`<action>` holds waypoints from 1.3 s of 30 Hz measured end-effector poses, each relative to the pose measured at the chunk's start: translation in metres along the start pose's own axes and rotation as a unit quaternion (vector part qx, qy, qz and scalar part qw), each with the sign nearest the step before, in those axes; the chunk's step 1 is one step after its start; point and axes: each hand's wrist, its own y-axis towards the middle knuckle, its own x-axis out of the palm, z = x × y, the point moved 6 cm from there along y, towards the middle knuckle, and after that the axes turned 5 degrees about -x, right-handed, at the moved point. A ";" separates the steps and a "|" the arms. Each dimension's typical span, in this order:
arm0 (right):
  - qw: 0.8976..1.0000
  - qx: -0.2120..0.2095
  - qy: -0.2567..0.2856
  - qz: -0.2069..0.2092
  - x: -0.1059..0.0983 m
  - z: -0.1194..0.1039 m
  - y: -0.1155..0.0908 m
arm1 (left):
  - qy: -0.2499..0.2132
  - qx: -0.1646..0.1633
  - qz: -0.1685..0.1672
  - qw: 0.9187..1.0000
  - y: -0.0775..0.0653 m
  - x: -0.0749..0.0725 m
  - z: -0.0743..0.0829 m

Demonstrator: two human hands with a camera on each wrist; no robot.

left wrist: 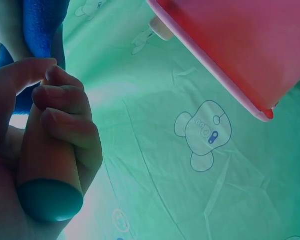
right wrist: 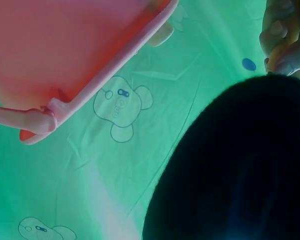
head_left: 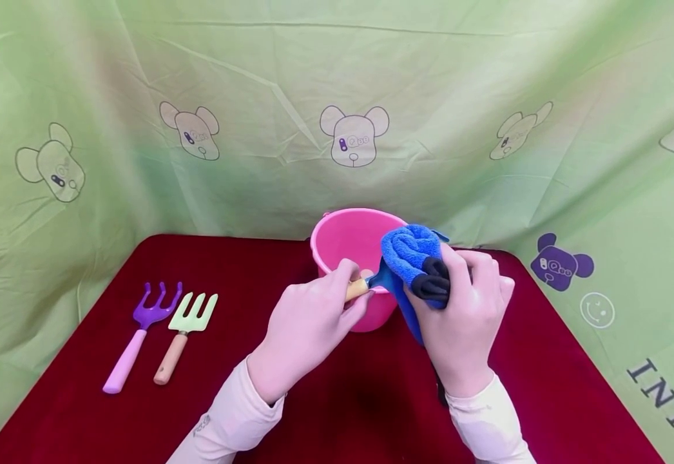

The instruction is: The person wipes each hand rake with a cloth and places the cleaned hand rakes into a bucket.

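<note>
My left hand (head_left: 308, 325) grips the wooden handle of a blue hand trowel (head_left: 356, 290); the handle's teal butt end (left wrist: 50, 200) shows in the left wrist view. In my right hand (head_left: 467, 316) is a blue towel (head_left: 408, 248) with black edging, folded around the trowel's blade. Most of the blade is hidden by the cloth, with a small blue tip past its far side. Both hands are above the table's middle, in front of a pink bucket (head_left: 337, 241). In the right wrist view, the dark towel (right wrist: 229, 175) fills the lower right.
On the left of the dark red table (head_left: 70, 386) lie a purple hand fork (head_left: 128, 354) with a pink handle and a pale green hand fork (head_left: 192, 316) with a wooden one. A green printed curtain (head_left: 256, 64) surrounds the table's back and sides.
</note>
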 end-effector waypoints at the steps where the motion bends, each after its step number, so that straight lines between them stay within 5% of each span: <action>1: 1.000 0.004 -0.003 -0.001 0.000 0.001 0.000 | 0.001 0.000 0.002 1.000 0.000 0.000 0.000; 20: 0.999 0.008 -0.044 0.021 -0.004 0.005 0.002 | -0.013 0.003 -0.013 1.000 -0.004 0.006 0.001; 30: 1.000 0.022 -0.010 0.016 -0.009 0.011 0.006 | 0.003 0.012 -0.010 1.000 -0.005 0.001 0.000; 39: 0.998 0.054 0.010 0.040 -0.015 0.018 0.011 | -0.034 -0.060 0.032 0.997 0.002 -0.009 -0.013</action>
